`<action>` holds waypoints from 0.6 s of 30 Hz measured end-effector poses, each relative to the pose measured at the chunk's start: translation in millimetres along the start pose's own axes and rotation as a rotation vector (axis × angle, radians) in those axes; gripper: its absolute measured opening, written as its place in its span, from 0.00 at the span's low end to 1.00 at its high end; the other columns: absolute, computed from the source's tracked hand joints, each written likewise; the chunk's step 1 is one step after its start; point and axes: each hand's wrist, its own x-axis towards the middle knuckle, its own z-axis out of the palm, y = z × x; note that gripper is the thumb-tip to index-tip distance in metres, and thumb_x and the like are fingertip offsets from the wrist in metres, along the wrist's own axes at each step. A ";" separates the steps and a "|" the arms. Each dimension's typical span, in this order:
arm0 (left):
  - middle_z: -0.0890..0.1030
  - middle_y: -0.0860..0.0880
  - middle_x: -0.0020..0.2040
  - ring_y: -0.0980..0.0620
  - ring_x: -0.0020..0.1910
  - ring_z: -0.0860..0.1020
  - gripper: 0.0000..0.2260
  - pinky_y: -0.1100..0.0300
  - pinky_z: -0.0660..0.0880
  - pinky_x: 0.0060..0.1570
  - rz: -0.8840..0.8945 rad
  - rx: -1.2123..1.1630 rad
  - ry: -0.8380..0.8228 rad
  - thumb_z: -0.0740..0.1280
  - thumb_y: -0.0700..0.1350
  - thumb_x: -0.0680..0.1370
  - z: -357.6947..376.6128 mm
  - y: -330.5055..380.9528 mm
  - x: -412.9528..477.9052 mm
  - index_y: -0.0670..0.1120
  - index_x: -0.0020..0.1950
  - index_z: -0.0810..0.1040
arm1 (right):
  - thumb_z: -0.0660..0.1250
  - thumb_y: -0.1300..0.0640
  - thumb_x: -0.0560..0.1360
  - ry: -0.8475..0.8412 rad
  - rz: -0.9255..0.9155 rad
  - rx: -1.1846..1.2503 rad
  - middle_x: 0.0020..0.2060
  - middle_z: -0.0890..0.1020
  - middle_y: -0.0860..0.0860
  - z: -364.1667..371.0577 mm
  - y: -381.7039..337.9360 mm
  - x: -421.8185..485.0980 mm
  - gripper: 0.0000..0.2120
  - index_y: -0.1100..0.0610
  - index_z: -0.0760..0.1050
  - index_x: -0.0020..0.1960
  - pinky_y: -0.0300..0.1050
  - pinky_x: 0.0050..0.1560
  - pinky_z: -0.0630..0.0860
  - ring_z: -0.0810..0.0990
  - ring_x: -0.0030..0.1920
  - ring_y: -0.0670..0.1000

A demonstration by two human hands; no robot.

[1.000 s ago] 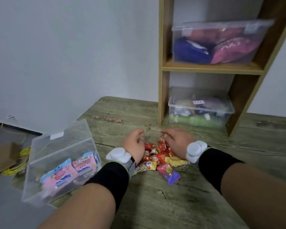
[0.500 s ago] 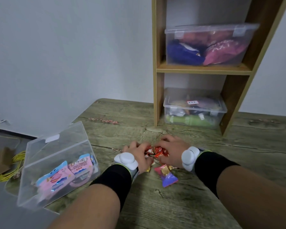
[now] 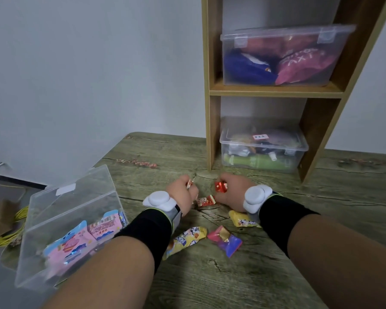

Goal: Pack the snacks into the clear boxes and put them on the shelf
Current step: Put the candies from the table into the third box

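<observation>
My left hand (image 3: pixel 183 194) is closed around small wrapped candies, one wrapper poking out at the fingers. My right hand (image 3: pixel 231 192) grips red wrapped candies (image 3: pixel 221 186). Between the hands a red candy (image 3: pixel 206 201) lies on the wooden table (image 3: pixel 232 275). Nearer me lie a yellow snack packet (image 3: pixel 188 238), a pink-and-purple candy (image 3: pixel 225 240) and another yellow packet (image 3: pixel 241 219), partly under my right wrist. An open clear box (image 3: pixel 69 206) at the table's left edge holds pink and blue snack packs (image 3: pixel 76 241).
A wooden shelf (image 3: pixel 274 91) stands at the back of the table. Its upper level holds a lidded clear box (image 3: pixel 283 56) with blue and pink bags. Below, another lidded clear box (image 3: pixel 263 146) holds mixed snacks. Yellow cable (image 3: pixel 9 228) and cardboard lie on the floor at left.
Both hands have closed on candies from the pile and lifted slightly apart. The yellow packets and the pink-and-purple candy now lie uncovered on the table.
</observation>
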 end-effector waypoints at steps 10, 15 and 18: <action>0.76 0.52 0.30 0.47 0.29 0.73 0.08 0.60 0.67 0.30 0.003 -0.261 0.158 0.61 0.48 0.76 -62.8 -7.2 -12.3 0.54 0.37 0.71 | 0.68 0.48 0.70 0.248 0.028 0.279 0.32 0.81 0.49 -20.8 -42.6 -3.1 0.08 0.49 0.74 0.47 0.46 0.32 0.79 0.81 0.32 0.52; 0.76 0.54 0.27 0.47 0.28 0.73 0.07 0.59 0.68 0.31 -0.063 -0.272 0.254 0.61 0.48 0.75 -108.7 -40.7 -38.0 0.51 0.36 0.73 | 0.68 0.50 0.70 0.169 -0.081 0.351 0.31 0.83 0.50 -12.6 -114.8 -10.6 0.07 0.51 0.74 0.46 0.44 0.31 0.77 0.81 0.31 0.52; 0.78 0.50 0.32 0.44 0.33 0.75 0.08 0.56 0.70 0.35 -0.117 -0.189 0.272 0.60 0.48 0.76 -127.5 -62.7 -53.2 0.49 0.39 0.74 | 0.69 0.51 0.69 0.138 -0.120 0.367 0.32 0.83 0.52 1.2 -154.0 -10.9 0.07 0.53 0.74 0.44 0.42 0.33 0.75 0.81 0.33 0.54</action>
